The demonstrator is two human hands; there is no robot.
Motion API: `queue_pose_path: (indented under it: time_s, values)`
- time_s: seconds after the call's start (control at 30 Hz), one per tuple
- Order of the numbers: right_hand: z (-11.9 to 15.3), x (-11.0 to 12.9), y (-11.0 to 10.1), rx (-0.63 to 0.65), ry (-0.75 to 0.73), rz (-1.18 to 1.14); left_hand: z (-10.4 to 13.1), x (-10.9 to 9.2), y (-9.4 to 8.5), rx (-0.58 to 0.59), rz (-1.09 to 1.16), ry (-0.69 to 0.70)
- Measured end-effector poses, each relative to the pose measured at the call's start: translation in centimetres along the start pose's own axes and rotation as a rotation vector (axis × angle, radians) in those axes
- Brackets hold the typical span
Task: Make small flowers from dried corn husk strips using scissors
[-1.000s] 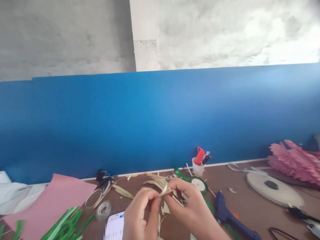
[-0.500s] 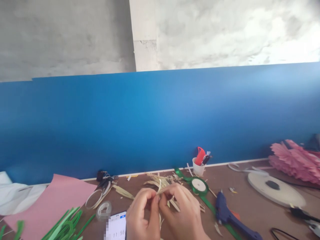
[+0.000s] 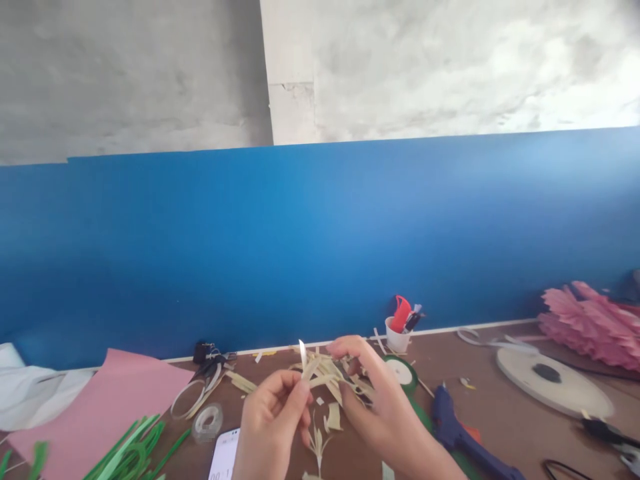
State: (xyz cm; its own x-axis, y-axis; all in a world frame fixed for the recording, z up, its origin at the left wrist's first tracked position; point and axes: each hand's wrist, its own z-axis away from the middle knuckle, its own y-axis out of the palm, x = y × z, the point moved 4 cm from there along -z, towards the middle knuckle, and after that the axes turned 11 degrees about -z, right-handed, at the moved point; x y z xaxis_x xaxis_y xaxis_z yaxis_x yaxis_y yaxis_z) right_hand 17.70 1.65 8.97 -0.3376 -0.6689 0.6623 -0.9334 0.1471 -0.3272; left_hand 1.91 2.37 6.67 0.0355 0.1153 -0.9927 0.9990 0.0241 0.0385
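Observation:
My left hand (image 3: 280,413) is closed in a pinch on a pale strip (image 3: 303,357) whose white tip points up above the fingers. To its right, my right hand (image 3: 380,400) is apart from it, thumb and fingers spread, over a heap of pale dry strips (image 3: 330,373). Whether its fingertips touch the heap is hard to tell. Below and between the hands lies a small bundle of thin pale leaves (image 3: 319,443) on the brown table. A phone (image 3: 224,457) lies left of my left hand, partly covered by it.
A green ribbon roll (image 3: 403,373), a white cup (image 3: 398,335) with pens and a blue glue gun (image 3: 457,430) are on the right. Beyond lie a round pale disc (image 3: 555,380) and pink paper (image 3: 590,327). At left are clear tape (image 3: 207,423), green stems (image 3: 133,453) and a pink sheet (image 3: 115,393).
My hands have moved apart. My right hand has let go and opened, moving right and up over the strips. My left hand has shifted slightly left, still pinching, and the table between them now shows.

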Motion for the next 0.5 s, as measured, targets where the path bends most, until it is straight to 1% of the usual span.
queue_pose_path:
  time_s: [0.03, 0.1, 0.17, 0.23, 0.3, 0.43, 0.5]
  values:
    - [0.1, 0.8, 0.3, 0.049, -0.065, -0.003, -0.2, 0.2, 0.1, 0.05, 0.039, -0.041]
    - [0.3, 1.8, 0.9, 0.1, -0.178, 0.027, -0.5, 0.6, 0.3, 0.125, 0.091, -0.111]
    - [0.5, 2.3, 1.2, 0.124, -0.274, 0.09, -0.6, 0.8, 0.4, 0.171, 0.123, -0.159]
    - [0.5, 2.3, 1.2, 0.13, -0.329, 0.127, -0.6, 0.8, 0.4, 0.194, 0.149, -0.184]
    - [0.5, 1.9, 1.0, 0.111, -0.3, 0.089, -0.6, 0.7, 0.5, 0.198, 0.16, -0.194]
    - [0.3, 0.7, 0.5, 0.082, -0.082, -0.015, -0.7, 0.6, 0.3, 0.153, 0.154, -0.192]
    - [0.3, 0.6, 0.4, 0.095, -0.055, -0.007, -0.7, 0.6, 0.4, 0.141, 0.157, -0.19]
